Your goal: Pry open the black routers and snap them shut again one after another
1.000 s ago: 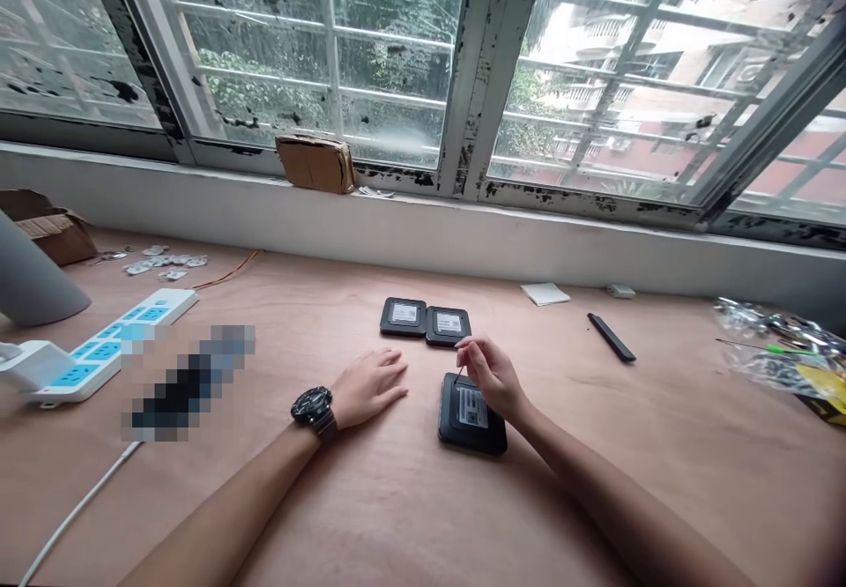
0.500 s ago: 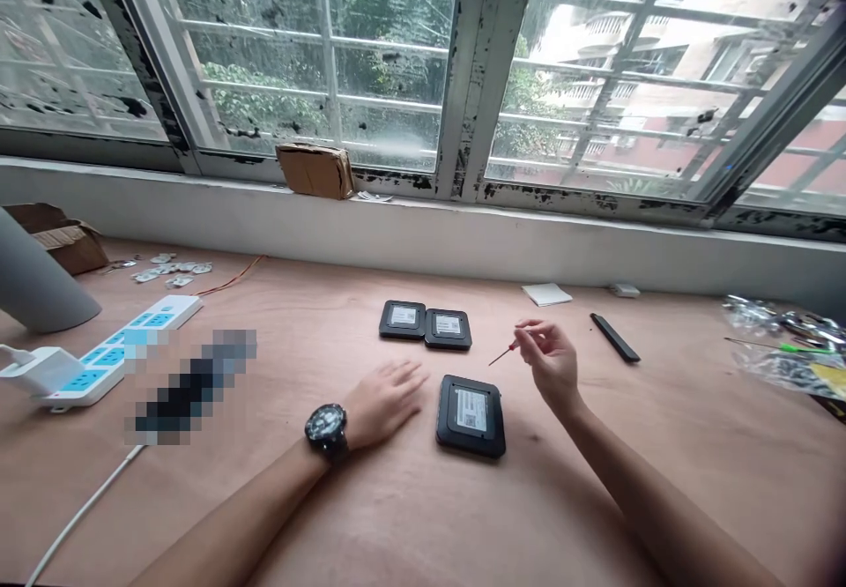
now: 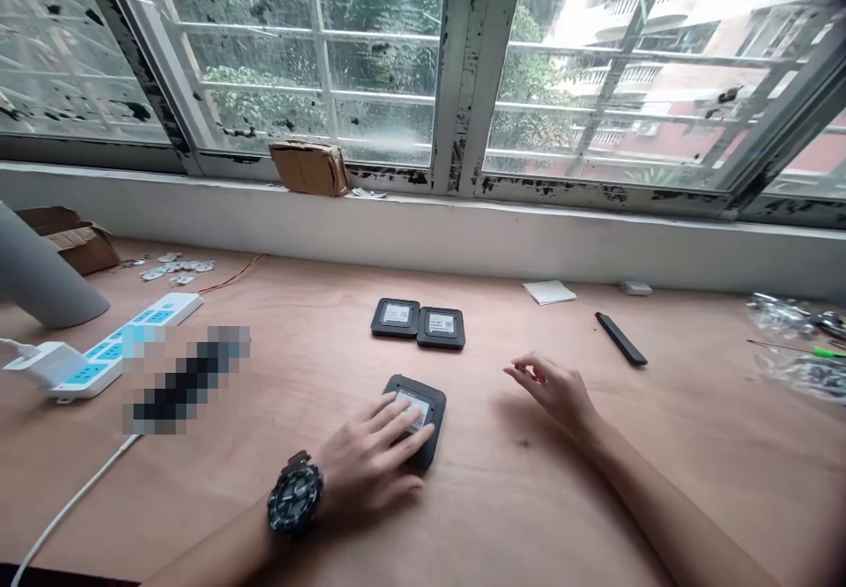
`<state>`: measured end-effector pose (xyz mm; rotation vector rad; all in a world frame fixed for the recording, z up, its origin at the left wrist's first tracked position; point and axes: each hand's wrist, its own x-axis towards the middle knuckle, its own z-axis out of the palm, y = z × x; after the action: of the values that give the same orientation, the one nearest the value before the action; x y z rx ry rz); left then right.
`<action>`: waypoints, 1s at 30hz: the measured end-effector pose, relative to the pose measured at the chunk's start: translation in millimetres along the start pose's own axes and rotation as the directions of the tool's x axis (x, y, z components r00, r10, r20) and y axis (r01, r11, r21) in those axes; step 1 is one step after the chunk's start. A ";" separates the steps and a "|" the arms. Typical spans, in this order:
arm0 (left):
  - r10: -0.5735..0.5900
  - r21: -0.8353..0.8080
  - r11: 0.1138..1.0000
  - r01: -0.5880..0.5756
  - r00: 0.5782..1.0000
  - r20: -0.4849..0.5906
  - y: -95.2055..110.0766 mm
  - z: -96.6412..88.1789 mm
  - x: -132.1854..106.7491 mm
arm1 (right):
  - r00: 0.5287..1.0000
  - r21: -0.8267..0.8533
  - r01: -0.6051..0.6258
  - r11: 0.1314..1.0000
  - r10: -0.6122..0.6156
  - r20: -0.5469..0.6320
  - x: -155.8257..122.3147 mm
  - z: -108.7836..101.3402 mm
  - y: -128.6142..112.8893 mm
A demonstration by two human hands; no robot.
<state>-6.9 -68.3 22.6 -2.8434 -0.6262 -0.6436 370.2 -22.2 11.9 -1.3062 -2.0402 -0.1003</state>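
Observation:
My left hand (image 3: 370, 459), with a black watch (image 3: 295, 496) on its wrist, lies flat with fingers spread on a black palm-sized device (image 3: 423, 411) that has a white label. It covers the device's near left part. My right hand (image 3: 553, 389) hovers low over the table to the right of the device, apart from it, with its fingers drawn loosely together. No tool shows in them. Two more black devices (image 3: 418, 323) of the same kind lie side by side farther back.
A slim black bar (image 3: 619, 338), a white pad (image 3: 549, 292) and plastic bags of parts (image 3: 797, 340) lie to the right. A white and blue power strip (image 3: 119, 345) with a cable, a cardboard box (image 3: 76, 239) and small white pieces (image 3: 173, 268) sit at left. A window sill runs behind.
My left hand came onto the near device, which now lies farther left. My right hand drew away right from the device and dropped toward the table; the thin red-handled tool it held is out of sight.

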 end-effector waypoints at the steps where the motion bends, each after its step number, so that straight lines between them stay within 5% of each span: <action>1: -0.032 -0.012 0.999 0.033 0.998 0.061 1.0 0.8 2.4 | 1.000 0.009 0.017 1.000 -0.017 0.018 -0.1 1.4 -3.4; 7: -0.224 0.005 0.974 0.227 0.957 0.182 -17.0 5.1 -15.8 | 0.984 0.111 0.101 0.989 -0.116 0.132 -2.2 6.6 -22.9; 15: -0.549 0.168 0.833 0.528 0.825 0.131 -90.8 4.1 -70.3 | 0.974 0.153 0.110 0.982 -0.137 0.183 0.9 10.3 -28.2; 24: -0.686 -0.044 0.722 0.690 0.723 0.082 -195.1 16.6 -22.0 | 0.978 0.157 0.086 0.984 -0.113 0.174 1.8 10.4 -26.3; 30: -0.612 -0.028 0.785 0.619 0.782 0.118 -210.5 33.3 4.1 | 0.978 0.133 0.058 0.989 -0.083 0.190 2.4 9.7 -24.4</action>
<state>-82.1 130.6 7.6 -2.7089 -1.6237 -0.6022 344.6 -28.3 13.1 -1.2047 -2.2200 0.1291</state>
